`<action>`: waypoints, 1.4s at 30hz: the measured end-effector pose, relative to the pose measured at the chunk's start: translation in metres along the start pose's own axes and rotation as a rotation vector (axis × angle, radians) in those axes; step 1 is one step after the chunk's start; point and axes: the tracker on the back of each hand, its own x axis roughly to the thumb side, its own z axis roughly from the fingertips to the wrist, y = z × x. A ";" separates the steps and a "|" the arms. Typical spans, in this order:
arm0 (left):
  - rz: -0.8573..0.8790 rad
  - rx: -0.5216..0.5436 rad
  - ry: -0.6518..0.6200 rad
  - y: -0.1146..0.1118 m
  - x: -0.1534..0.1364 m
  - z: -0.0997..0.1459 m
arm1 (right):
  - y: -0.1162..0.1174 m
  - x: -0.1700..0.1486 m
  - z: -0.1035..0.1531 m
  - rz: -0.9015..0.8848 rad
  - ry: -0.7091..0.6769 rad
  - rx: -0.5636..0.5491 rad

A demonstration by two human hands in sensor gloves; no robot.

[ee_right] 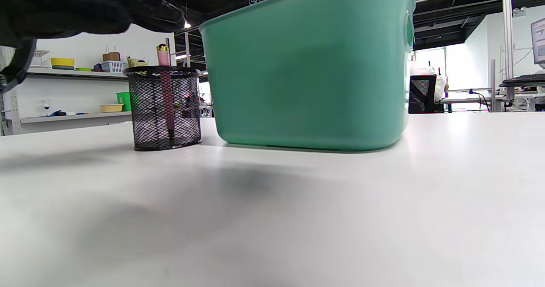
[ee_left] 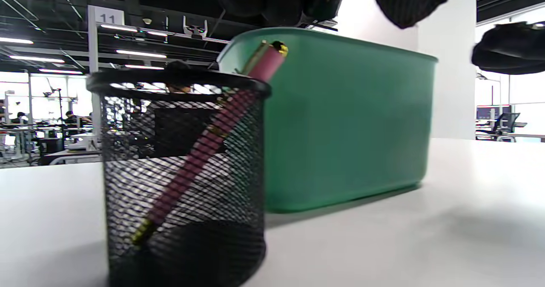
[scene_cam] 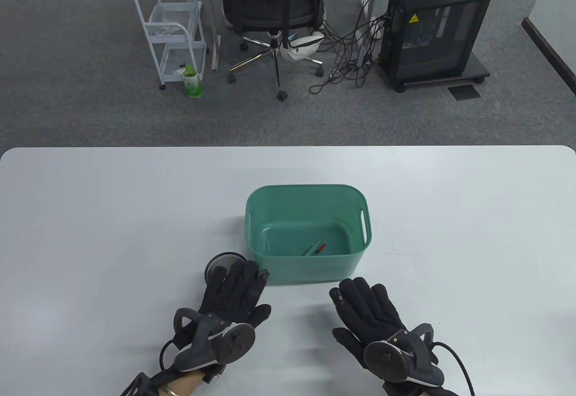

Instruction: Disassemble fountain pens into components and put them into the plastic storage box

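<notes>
1. Hovering over the table [scene_cam: 90, 216], the left hand [scene_cam: 234, 297] has its fingers extended and flat, reaching above the black mesh pen cup [scene_cam: 220, 265]. It holds nothing; whether the fingertips touch the cup rim cannot be determined.
2. The right hand [scene_cam: 366, 308] is likewise flat with fingers straight and close together, just in front of the green storage box [scene_cam: 308, 229]. It holds nothing and is apart from the box wall.
3. A tracker is strapped to the back of each hand, with a cable running from each toward the bottom edge of the table view.
4. The pink fountain pen [ee_left: 204, 146] stands tilted inside the pen cup: lower end at the cup floor, upper gold-trimmed end leaning past the rim toward the box. It appears fully assembled.
5. The pen cup stands just beside the near left corner of the box; contact between them cannot be confirmed.
6. Pen parts [scene_cam: 315, 249], green and red, lie on the box floor near its middle. Their exact type is too small to tell.
7. The box has slot handles in its end walls and sits upright at the table centre.
8. The table surface is plain white with rounded far corners.
9. Beyond the table lies grey carpet with an office chair [scene_cam: 274, 4], a white wire trolley [scene_cam: 168, 31], a green bottle [scene_cam: 192, 82] on the floor, a black computer tower [scene_cam: 434, 31] on a wheeled base, and loose cables.
10. The wrist views show shelving with bowls and baskets, ceiling strip lights and other desks.
</notes>
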 end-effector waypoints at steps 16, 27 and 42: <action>-0.087 -0.028 0.113 -0.013 -0.015 -0.021 | -0.001 -0.001 0.000 0.002 0.005 0.008; -0.186 -0.011 0.099 -0.012 -0.013 -0.020 | -0.001 -0.001 0.000 0.002 0.005 0.010; -0.175 0.112 0.184 0.015 -0.029 -0.007 | 0.000 -0.001 0.000 0.000 0.006 0.027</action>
